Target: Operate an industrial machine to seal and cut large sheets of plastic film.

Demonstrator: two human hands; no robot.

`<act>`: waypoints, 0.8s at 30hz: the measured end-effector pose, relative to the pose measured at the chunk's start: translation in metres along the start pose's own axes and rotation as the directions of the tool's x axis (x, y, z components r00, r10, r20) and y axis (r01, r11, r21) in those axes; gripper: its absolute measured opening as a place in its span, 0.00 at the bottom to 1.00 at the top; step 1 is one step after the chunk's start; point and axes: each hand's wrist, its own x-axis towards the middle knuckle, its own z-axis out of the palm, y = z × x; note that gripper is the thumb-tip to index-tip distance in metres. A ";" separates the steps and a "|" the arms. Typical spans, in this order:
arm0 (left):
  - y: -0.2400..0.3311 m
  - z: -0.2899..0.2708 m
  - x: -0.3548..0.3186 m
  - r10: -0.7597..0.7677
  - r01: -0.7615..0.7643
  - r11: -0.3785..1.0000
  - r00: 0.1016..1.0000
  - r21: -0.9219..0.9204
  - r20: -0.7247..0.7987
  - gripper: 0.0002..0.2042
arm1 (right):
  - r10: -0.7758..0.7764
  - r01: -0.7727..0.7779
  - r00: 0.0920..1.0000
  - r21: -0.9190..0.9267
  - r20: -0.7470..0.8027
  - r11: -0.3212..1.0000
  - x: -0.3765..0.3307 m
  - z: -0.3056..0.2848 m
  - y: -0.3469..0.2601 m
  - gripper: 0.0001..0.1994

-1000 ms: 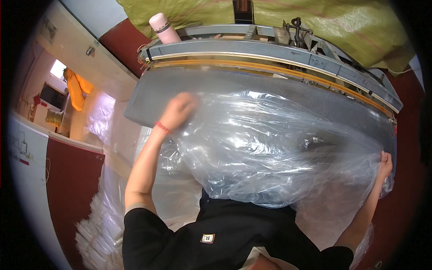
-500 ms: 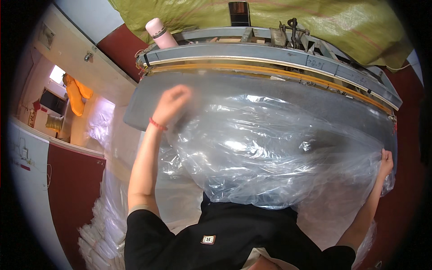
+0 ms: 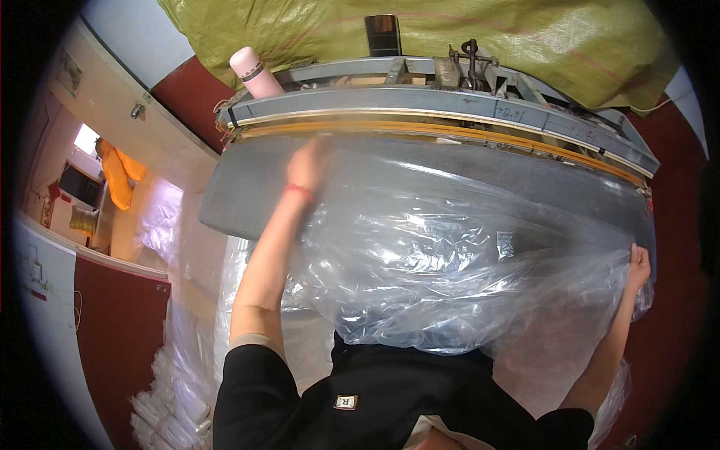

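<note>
plastic sheet (image 3: pixel 427 255), left hand (image 3: pixel 308 163) blurred, grip unclear

gry worktop (image 3: pixel 240 187), creased clr plastic film (image 3: pixel 420 277) on top

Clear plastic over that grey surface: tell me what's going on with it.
A person is handling a clear plastic sheet with both hands out over a grey work surface. The right hand grips the sheet at its right side. The left hand is blurred near the far left part, so its grip can't be told. The sheet lies wrinkled, covering only part of the surface, below a metal frame.
</note>
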 end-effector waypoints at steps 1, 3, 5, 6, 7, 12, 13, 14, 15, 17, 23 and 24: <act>0.000 -0.001 0.000 0.002 -0.002 1.000 1.000 -0.004 -0.002 0.09 | -0.019 0.020 1.000 0.064 -0.021 0.998 0.002 0.000 0.007 0.14; -0.004 -0.001 0.002 0.043 -0.043 0.999 0.999 0.012 0.014 0.10 | -0.004 0.013 0.998 0.145 -0.060 0.989 0.005 0.003 0.017 0.14; -0.018 0.000 0.004 -0.017 0.018 1.000 0.998 -0.007 0.068 0.09 | 0.012 0.011 0.994 0.210 -0.106 0.978 0.007 0.007 0.018 0.14; -0.023 0.003 0.005 -0.081 0.082 0.997 0.989 -0.010 0.122 0.09 | 0.019 0.015 0.993 0.277 -0.119 0.961 0.008 0.013 0.014 0.13; -0.013 -0.006 0.002 -0.147 0.160 0.984 0.976 -0.075 0.162 0.07 | 0.024 0.023 0.991 0.346 -0.130 0.938 0.008 0.016 0.011 0.13; -0.030 0.011 0.003 0.255 -0.244 0.960 0.965 0.136 -0.070 0.05 | 0.030 -0.024 0.998 0.105 -0.061 0.994 0.025 0.012 0.006 0.14; -0.028 0.015 0.006 0.095 -0.096 0.995 0.986 0.000 -0.134 0.06 | 0.038 -0.027 0.996 0.135 -0.078 0.991 0.034 0.013 0.011 0.14; -0.026 0.016 0.009 -0.074 0.049 0.989 0.982 -0.138 -0.177 0.07 | 0.045 -0.029 0.995 0.169 -0.093 0.985 0.042 0.017 0.007 0.13; -0.034 0.015 0.012 -0.143 0.054 0.941 0.958 -0.333 -0.248 0.08 | 0.046 -0.029 0.994 0.171 -0.098 0.985 0.049 0.024 0.003 0.13; -0.007 0.004 0.014 -0.442 0.257 0.547 0.897 -0.797 -0.014 0.06 | 0.389 -0.403 0.905 0.642 0.172 0.653 0.057 0.035 -0.021 0.12; -0.067 0.023 0.035 -0.333 0.053 0.719 0.902 -0.693 -0.277 0.07 | 0.076 -0.023 0.994 0.506 -0.085 0.862 0.074 0.127 -0.033 0.09; -0.074 0.025 0.038 -0.378 0.105 0.678 0.899 -0.728 -0.222 0.07 | 0.078 -0.024 0.993 0.503 -0.087 0.864 0.073 0.131 -0.053 0.09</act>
